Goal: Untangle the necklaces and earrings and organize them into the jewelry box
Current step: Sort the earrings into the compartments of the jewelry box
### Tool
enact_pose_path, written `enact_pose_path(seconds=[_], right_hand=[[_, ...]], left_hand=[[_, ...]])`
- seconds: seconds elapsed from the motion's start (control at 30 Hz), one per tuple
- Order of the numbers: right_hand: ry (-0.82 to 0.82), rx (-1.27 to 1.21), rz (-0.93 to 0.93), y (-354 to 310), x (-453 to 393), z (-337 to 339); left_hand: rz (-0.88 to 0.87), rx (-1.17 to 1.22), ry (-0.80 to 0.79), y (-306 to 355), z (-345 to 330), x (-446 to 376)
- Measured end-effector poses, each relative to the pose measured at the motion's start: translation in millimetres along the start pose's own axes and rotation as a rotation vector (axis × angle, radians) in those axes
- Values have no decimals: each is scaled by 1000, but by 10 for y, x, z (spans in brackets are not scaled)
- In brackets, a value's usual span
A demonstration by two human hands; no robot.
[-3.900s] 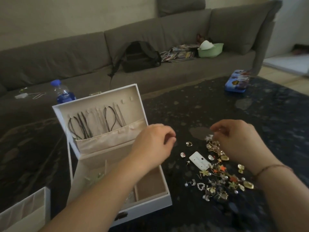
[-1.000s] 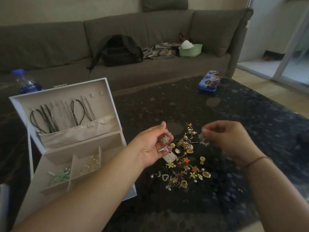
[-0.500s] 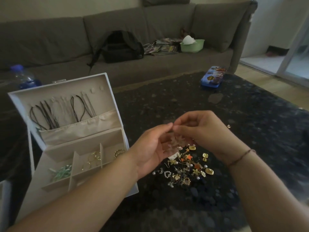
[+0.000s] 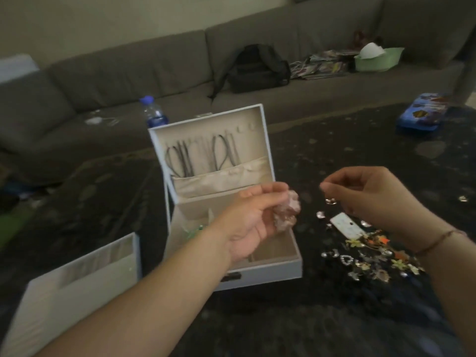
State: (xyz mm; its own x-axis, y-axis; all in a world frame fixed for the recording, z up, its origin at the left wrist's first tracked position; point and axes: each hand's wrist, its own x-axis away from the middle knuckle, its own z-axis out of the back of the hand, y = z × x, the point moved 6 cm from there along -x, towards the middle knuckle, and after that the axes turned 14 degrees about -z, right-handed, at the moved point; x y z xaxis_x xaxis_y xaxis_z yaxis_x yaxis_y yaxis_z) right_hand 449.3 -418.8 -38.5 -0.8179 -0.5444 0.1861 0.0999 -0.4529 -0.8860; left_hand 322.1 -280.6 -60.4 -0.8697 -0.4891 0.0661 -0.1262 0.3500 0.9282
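A pale pink earring cluster is gripped by the left hand above the open jewelry box. The right hand grip is pinched closed above the earring pile on the table; its contents cannot be told.

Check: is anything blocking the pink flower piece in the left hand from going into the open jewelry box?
Nothing visible. The left hand holds the pink flower piece over the jewelry box, whose lid stands open.
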Motion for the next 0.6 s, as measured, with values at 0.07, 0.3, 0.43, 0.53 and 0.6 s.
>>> enact_pose_path(seconds=[0.07,0.3,0.43,0.53,0.6], right_hand=[[17,48,9,-19,0,-69],[67,112,48,-94,3,-213],[89,160,67,-83,3,-278],[103,198,114,-59,13,-319],[119,217,130,-37,1,-323]], left_hand=[[-86,-46,63,274,348,107],[-198,-772,92,530,1267,599],[-342,-1223,18,475,1459,728],[-446,-1413,-79,434,1370,723],[-472,-1555,-209,381,1271,664]])
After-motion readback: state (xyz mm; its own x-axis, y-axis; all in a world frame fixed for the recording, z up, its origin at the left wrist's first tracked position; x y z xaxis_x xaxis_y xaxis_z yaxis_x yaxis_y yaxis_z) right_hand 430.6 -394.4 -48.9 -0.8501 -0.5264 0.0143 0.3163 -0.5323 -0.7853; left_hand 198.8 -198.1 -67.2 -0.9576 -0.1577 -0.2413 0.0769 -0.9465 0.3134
